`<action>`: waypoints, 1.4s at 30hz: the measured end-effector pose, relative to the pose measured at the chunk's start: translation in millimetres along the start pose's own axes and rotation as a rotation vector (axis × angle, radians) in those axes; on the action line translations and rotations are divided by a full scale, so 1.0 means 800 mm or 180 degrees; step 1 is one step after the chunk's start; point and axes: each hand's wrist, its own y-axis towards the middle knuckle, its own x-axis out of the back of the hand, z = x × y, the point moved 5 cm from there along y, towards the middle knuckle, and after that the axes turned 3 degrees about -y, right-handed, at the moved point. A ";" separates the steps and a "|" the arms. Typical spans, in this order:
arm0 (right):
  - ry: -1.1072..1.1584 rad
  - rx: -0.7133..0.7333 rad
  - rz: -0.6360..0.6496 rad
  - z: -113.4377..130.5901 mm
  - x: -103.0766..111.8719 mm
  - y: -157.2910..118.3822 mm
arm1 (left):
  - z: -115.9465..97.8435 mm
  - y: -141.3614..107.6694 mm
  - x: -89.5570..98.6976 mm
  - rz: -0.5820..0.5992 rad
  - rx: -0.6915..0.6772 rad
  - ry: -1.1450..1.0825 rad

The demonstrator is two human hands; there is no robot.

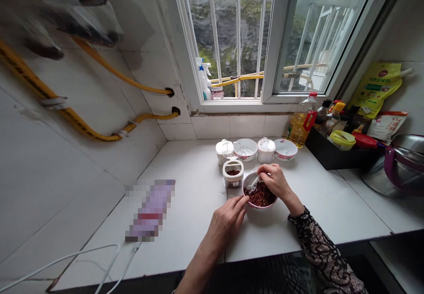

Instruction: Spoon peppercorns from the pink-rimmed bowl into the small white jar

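Note:
A white bowl with a pink rim [259,207] stands on the counter, partly filled with small dark red dried grains [263,195] that look like peppercorns. My right hand [276,181] is closed on the handle of a small white spoon [253,183], whose scoop end dips into the grains at the bowl's left side. At the near left rim, my left hand [228,216] grips the bowl with its fingertips. Just behind and left of the bowl is a clear seasoning jar [232,180] with a white rim, holding similar dark red grains; its transparent lid is raised.
Behind stand two white-topped jars, one a lidded jar [266,150], and two white bowls, one a patterned bowl [285,149]. An oil bottle [302,121], a black condiment box [326,150] and a metal pot [380,170] line the right. A blurred phone-like object [152,212] with a cable lies left.

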 end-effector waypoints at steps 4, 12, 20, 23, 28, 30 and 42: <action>0.0649 -0.0508 -0.0096 -0.014 0.008 0.002 | 0.000 0.000 0.001 0.0009 0.0023 -0.0017; 0.1424 -0.1132 -0.0198 -0.033 0.010 0.003 | -0.002 0.001 0.004 0.0006 0.0009 0.0005; 0.2027 -0.1315 -0.0233 -0.025 0.010 0.013 | -0.002 0.001 0.002 0.0013 0.0036 -0.0008; 0.2007 -0.1177 -0.0393 -0.014 0.010 0.023 | -0.002 0.002 0.002 0.0033 0.0051 -0.0024; 0.1136 -0.0282 -0.0809 0.026 0.014 0.032 | -0.003 0.002 0.003 0.0051 0.0052 -0.0032; 0.0414 0.0356 -0.0817 0.048 0.010 0.029 | -0.003 0.002 0.002 0.0046 0.0037 -0.0027; -0.0435 0.0892 -0.0994 0.037 0.044 0.009 | -0.003 0.001 0.003 0.0028 0.0017 -0.0037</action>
